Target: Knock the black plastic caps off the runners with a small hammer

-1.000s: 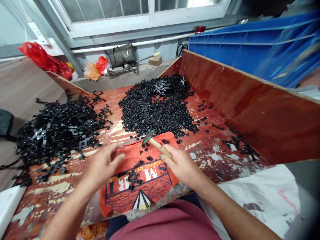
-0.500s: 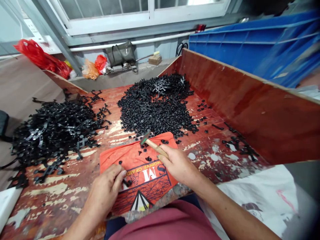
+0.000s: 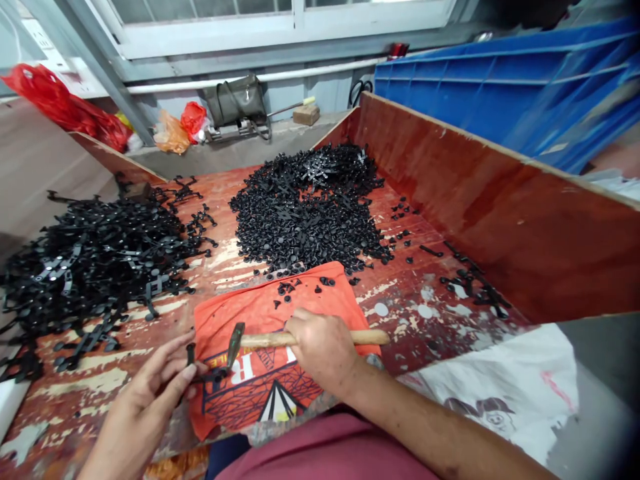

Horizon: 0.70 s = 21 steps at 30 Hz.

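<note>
A wooden-handled small hammer point(image 3: 280, 339) is clasped by the right hand point(image 3: 320, 347), its head over the orange printed cloth point(image 3: 260, 313). A black plastic branched piece point(image 3: 197, 363) is pinched by the left hand point(image 3: 150, 393) at the cloth's edge on the worktop point(image 3: 100, 373).

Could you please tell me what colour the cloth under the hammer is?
The cloth is orange-red with white lettering and dark line print, seen in the head view.
</note>
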Each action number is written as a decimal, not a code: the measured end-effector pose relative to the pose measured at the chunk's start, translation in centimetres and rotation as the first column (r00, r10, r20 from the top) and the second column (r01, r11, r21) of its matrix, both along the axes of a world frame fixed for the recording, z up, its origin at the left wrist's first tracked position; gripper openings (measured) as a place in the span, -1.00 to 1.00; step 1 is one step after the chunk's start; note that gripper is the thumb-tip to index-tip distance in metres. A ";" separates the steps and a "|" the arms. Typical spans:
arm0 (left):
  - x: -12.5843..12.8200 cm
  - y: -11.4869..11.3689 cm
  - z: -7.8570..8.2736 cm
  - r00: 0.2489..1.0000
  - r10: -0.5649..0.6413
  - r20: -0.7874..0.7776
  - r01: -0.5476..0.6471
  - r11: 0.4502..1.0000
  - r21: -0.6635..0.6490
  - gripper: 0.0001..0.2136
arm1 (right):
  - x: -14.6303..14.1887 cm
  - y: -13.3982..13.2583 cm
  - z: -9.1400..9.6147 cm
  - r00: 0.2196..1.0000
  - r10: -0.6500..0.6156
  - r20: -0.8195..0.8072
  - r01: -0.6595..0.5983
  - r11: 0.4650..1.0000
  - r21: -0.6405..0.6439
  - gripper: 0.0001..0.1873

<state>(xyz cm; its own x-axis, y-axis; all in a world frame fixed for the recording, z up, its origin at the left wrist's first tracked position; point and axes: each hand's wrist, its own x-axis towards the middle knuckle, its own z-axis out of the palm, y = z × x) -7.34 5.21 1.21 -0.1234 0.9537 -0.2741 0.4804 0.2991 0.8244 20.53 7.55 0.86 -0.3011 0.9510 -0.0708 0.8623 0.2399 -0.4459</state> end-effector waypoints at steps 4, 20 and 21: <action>0.5 0.5 1.4 0.999 0.010 -0.038 -0.009 0.999 0.032 -0.59 | 1.9 -1.2 0.2 0.997 -0.021 -0.078 0.021 1.000 0.003 -0.80; 11.2 7.4 0.7 0.748 -0.601 -0.280 0.609 0.790 -0.068 -0.73 | 9.0 -5.8 -0.8 0.926 -0.240 -0.291 0.194 0.964 -0.180 -0.54; 11.4 7.5 0.7 0.732 -0.608 -0.307 0.617 0.783 -0.077 -0.73 | 9.0 -5.8 -0.9 0.925 -0.245 -0.292 0.199 0.964 -0.179 -0.55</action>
<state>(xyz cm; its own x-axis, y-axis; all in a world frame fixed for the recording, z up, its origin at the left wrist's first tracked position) 4.04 12.70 1.96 0.4194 0.8583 -0.2957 0.7736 -0.1674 0.6112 29.57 1.72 -0.02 -0.1126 0.9824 -0.1491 0.6999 -0.0281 -0.7137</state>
